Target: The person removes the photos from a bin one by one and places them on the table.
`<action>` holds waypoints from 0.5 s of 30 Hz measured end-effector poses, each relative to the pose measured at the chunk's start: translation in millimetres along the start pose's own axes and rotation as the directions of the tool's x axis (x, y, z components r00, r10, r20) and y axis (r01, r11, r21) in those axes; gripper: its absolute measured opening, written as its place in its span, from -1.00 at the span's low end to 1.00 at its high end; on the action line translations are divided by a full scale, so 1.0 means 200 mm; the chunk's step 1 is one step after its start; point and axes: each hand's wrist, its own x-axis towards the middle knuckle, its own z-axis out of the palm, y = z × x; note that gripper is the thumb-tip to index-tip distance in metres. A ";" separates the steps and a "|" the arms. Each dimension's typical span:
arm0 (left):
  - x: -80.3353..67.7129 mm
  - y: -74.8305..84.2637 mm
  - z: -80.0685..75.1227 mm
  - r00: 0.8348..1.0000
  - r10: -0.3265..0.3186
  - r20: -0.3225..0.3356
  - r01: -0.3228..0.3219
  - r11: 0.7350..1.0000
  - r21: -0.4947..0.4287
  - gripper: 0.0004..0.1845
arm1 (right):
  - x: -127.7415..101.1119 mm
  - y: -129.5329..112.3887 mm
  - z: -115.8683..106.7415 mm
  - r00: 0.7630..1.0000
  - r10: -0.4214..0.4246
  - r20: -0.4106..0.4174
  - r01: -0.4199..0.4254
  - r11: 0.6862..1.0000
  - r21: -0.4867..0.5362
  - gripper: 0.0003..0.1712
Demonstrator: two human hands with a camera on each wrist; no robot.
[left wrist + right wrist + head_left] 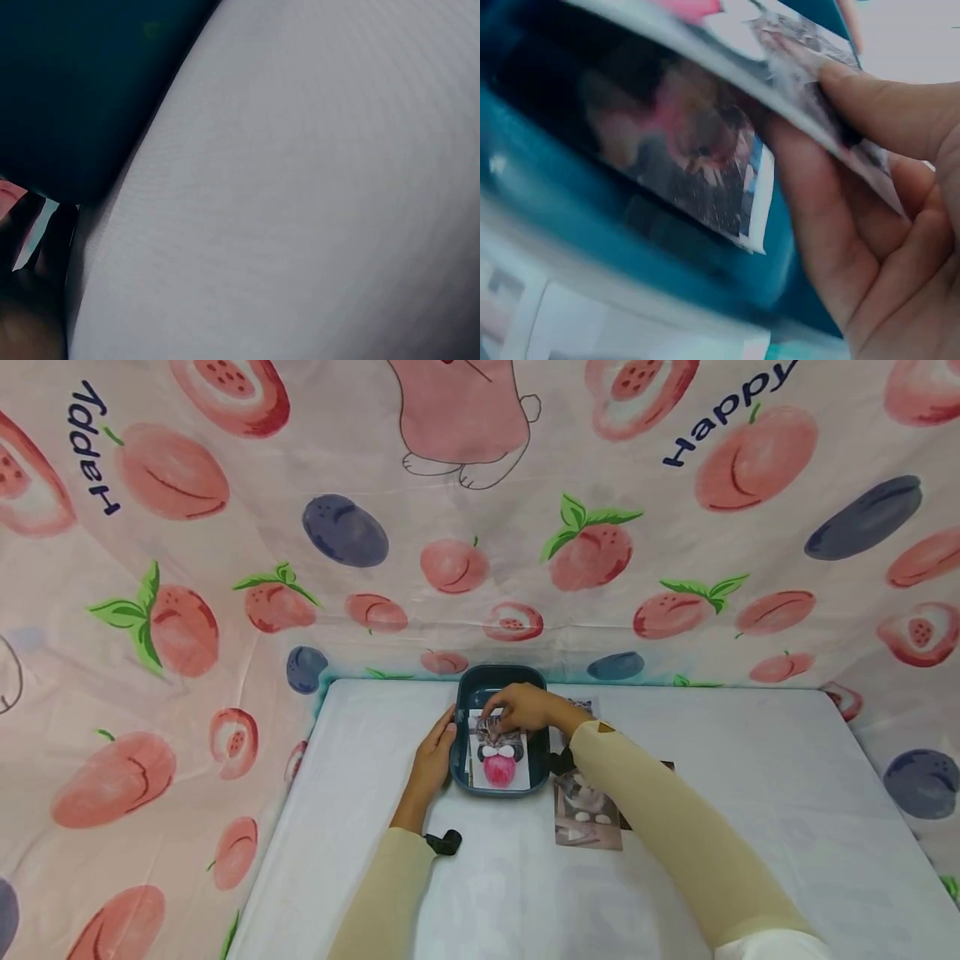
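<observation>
A dark teal tray (501, 675) stands near the back edge of the white table. My left hand (435, 762) lies along the tray's left side, fingers straight against its outer wall; in the left wrist view only parts of the fingers (54, 244) show, below the dark tray. Reaching into the tray, my right hand (522, 707) pinches a photo card (501, 768) of a striped cat with a bright pink ball shape. The right wrist view shows the thumb (885, 105) on the card's face and fingers behind it. Beneath lies another photo (697, 150), blurred, inside the tray.
On the table right of the tray lies a cat photo (588, 822), partly under my right forearm. Another photo (586, 703) shows behind the right wrist, and a dark photo corner (668, 766) peeks out beyond the sleeve. A fruit-print cloth (510, 527) hangs behind the table.
</observation>
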 end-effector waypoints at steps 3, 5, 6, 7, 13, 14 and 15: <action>0.00 0.00 0.00 1.000 -0.001 -0.004 0.001 1.000 0.010 -0.52 | -0.04 0.02 -0.02 0.999 -0.002 -0.045 0.005 0.998 0.058 -0.65; 0.00 0.00 -0.01 1.000 0.004 -0.005 -0.004 1.000 0.009 -0.50 | -0.09 0.04 -0.05 0.997 0.003 -0.074 0.004 0.995 0.101 -0.65; 0.01 0.00 -0.01 1.000 0.006 -0.004 -0.006 1.000 0.008 -0.50 | -0.11 0.05 -0.06 0.996 0.010 -0.093 0.001 0.993 0.121 -0.64; 0.01 -0.01 -0.01 1.000 0.010 -0.003 -0.010 1.000 0.006 -0.50 | -0.13 0.06 -0.07 0.994 0.016 -0.111 -0.001 0.991 0.136 -0.64; 0.01 -0.02 0.00 1.000 0.016 0.007 -0.016 1.000 0.004 -0.49 | -0.29 0.17 -0.15 0.966 0.054 -0.254 -0.006 0.983 0.186 -0.58; 0.01 -0.01 0.00 1.000 0.014 0.007 -0.014 1.000 0.004 -0.49 | -0.32 0.19 -0.17 0.959 0.070 -0.275 -0.014 0.979 0.201 -0.58; 0.01 -0.02 0.00 1.000 0.013 0.006 -0.013 1.000 0.003 -0.49 | -0.34 0.22 -0.18 0.953 0.083 -0.291 -0.021 0.977 0.211 -0.58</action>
